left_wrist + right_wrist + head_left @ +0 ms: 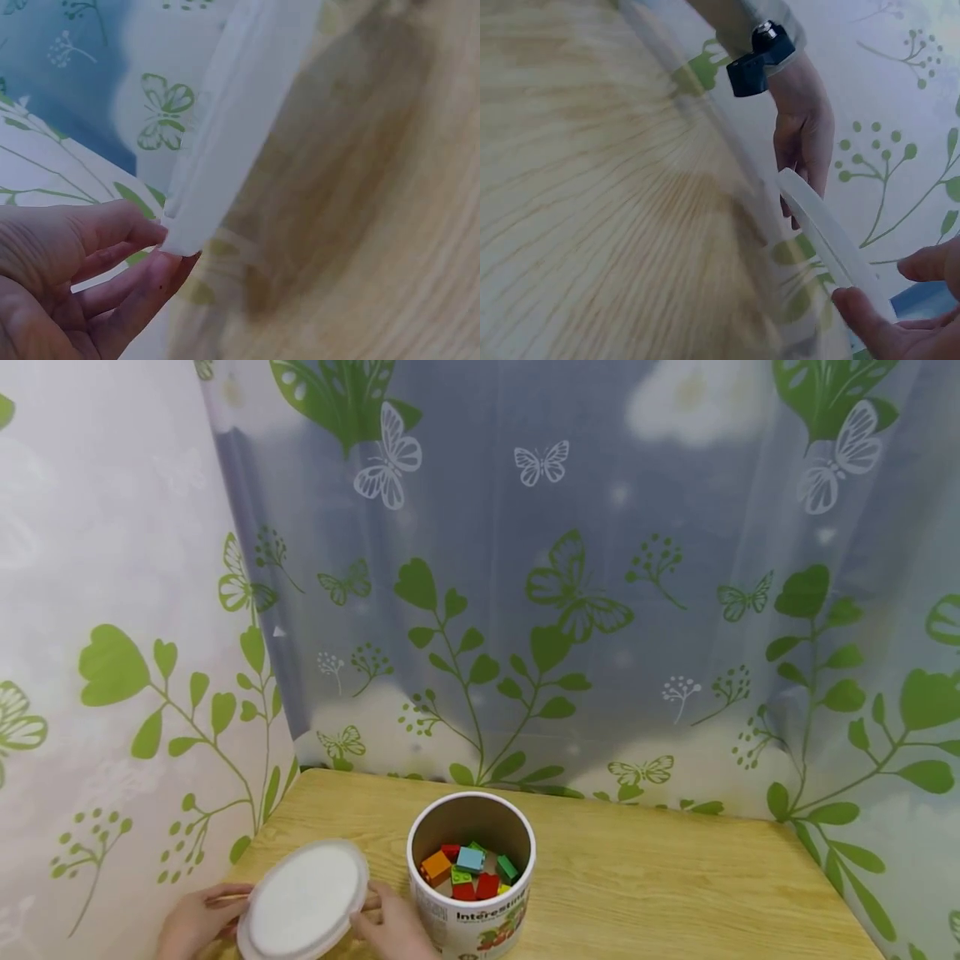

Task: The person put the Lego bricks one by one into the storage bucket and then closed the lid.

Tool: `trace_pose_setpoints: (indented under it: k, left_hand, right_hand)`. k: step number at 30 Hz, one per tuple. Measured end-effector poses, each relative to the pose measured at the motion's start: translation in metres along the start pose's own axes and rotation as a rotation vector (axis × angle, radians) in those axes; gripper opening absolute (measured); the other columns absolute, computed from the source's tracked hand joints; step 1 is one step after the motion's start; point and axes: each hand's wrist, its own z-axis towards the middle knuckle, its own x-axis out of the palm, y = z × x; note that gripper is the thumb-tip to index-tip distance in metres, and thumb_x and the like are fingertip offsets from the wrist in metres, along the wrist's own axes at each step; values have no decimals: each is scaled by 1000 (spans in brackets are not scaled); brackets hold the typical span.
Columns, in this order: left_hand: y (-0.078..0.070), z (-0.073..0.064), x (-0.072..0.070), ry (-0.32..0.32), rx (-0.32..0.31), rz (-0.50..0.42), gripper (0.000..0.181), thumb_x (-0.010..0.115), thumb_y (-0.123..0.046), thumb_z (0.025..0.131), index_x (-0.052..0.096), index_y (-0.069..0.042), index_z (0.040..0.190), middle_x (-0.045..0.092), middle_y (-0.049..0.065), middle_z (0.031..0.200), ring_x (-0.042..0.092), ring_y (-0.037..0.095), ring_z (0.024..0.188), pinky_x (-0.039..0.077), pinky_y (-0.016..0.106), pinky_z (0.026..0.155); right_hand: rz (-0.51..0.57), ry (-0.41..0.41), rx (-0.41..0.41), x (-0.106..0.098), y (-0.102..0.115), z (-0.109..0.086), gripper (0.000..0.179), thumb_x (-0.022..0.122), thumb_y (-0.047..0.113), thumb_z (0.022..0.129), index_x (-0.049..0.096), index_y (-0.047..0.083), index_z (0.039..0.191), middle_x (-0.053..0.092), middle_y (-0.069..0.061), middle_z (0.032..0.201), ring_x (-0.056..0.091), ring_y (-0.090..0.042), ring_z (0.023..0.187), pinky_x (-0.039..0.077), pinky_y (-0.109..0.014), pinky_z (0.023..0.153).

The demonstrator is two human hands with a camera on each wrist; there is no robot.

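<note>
A round white plastic lid (307, 897) is held tilted above the table, left of the bucket. My left hand (198, 918) pinches its left rim; in the left wrist view, the thumb and fingers of that hand (97, 277) meet on the lid's edge (232, 142). On the opposite rim, my right hand (397, 928) grips the lid between thumb and fingers, beside the bucket wall. The white printed bucket (468, 931) stands upright without a cover. Inside it lie several toy building blocks, among them an orange block (436, 867), a light blue block (470, 859) and a red block (487, 886).
The wooden table (675, 877) extends right of the bucket. A patterned curtain (525, 693) with green leaves and butterflies hangs along the back, and another patterned sheet (135, 793) borders the left side. A dark device (761, 64) is strapped to the left wrist.
</note>
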Motion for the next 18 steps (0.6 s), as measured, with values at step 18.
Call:
trace_pose_setpoints:
  k: [18]
  left_hand:
    - [-74,-24,-40,81,127,-139,53,66,-43,98,65,-8,137,71,-15,111,66,-5,90,59,26,80]
  right_hand:
    - [581,-201,-200,-2,69,-19,41,69,-2,94,47,-5,128,59,-13,109,75,-30,81,63,-33,74]
